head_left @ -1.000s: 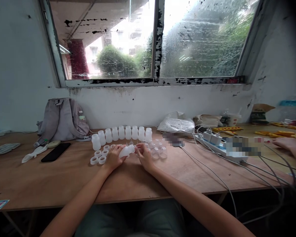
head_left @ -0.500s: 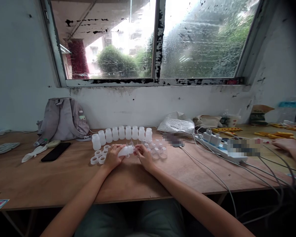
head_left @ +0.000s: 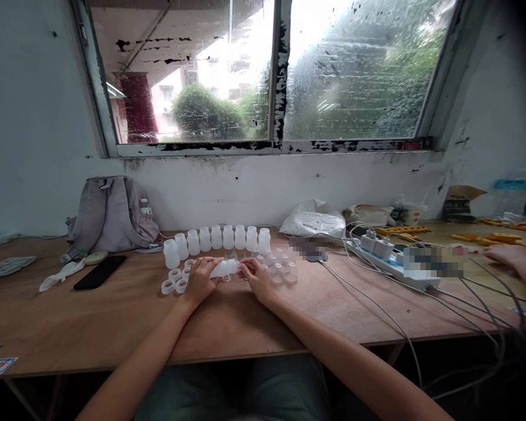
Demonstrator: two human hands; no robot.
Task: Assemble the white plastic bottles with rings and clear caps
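- Head view: the frosted bottle (head_left: pixel 221 269) was above the desk (head_left: pixel 228 327), in front of the row of upright bottles, tilted over with its neck toward the person's right.
- The left hand (head_left: pixel 201 278) was closed around the bottle's body, its wrist low over the desk.
- The right hand (head_left: pixel 256 276) had its fingertips drawn in at the neck (whether they pinched the rim or some small clear part, I could not tell).
- Just behind the hands stood small clear pieces (head_left: pixel 231 255), partly hidden by them.
- To the left of the left hand were translucent rings (head_left: pixel 168 286), grouped flat on the desk, some hidden behind the fingers.
- To the right of the right hand clustered clear domed caps (head_left: pixel 290 273), near one another.
- Beyond all these, nine upright bottles (head_left: pixel 216 237) made a gently curved row.
- Farther left lay a black phone (head_left: pixel 100 272), a crumpled white glove-like item (head_left: pixel 61 275) and a pale round object (head_left: pixel 96 257), with a grey backpack (head_left: pixel 114 213) behind them against the wall.
- Farther right were a silvery bag (head_left: pixel 313 219), a white power strip (head_left: pixel 397 272) and loose cables (head_left: pixel 377 307).
- At the far right edge, another person's hand (head_left: pixel 511 255) was near yellow parts (head_left: pixel 493 238).
- Above the desk was a window (head_left: pixel 276 76) with worn framing.
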